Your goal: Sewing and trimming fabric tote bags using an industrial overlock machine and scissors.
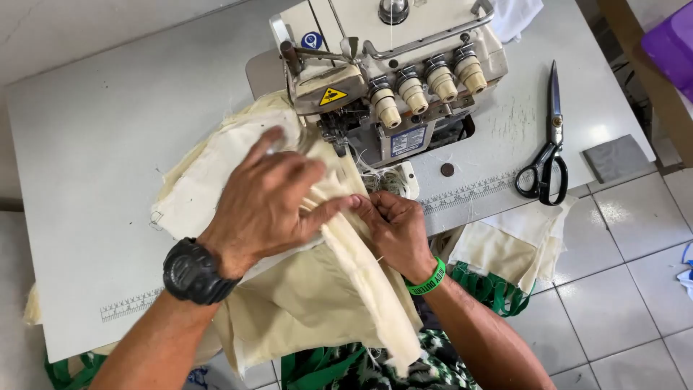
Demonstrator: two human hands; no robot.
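My left hand [263,198] lies flat, fingers spread, on a pile of cream fabric [303,289] on the sewing table. A black watch sits on that wrist. My right hand [393,227] pinches the folded edge of the same fabric just in front of the presser foot [336,133] of a cream overlock sewing machine [390,72]. A green band circles the right wrist. The fabric runs from under the machine's foot down over the table's front edge into my lap.
Black scissors [547,155] lie on the white table [94,144] to the right of the machine. More cream cloth pieces [512,245] hang off the right front edge. A grey patch [615,157] sits at the table's right corner. Tiled floor is to the right.
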